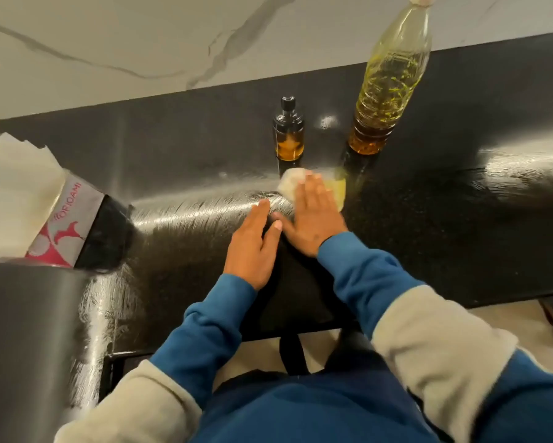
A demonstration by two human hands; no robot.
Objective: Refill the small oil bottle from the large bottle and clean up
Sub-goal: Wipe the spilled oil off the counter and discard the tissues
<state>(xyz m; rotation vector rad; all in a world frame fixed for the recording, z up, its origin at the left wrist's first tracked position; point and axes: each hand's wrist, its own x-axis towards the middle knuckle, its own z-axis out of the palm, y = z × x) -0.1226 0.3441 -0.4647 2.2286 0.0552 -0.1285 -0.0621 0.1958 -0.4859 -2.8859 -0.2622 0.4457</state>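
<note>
A small glass oil bottle (288, 135) with a black pump top stands on the black counter (444, 199), amber oil in its lower part. To its right stands the large plastic bottle (390, 81), capped and partly full of oil. Just in front of them my right hand (313, 215) lies flat with straight fingers, pressing a crumpled oil-stained tissue (295, 182) onto the counter. My left hand (254, 247) rests flat on the counter beside it, fingers straight, holding nothing.
A pack of white tissues (61, 219) with red print lies at the left end of the counter. A marble-patterned wall (141, 43) rises behind the counter. The counter's surface shines with wiped streaks. Its front edge runs just before my body.
</note>
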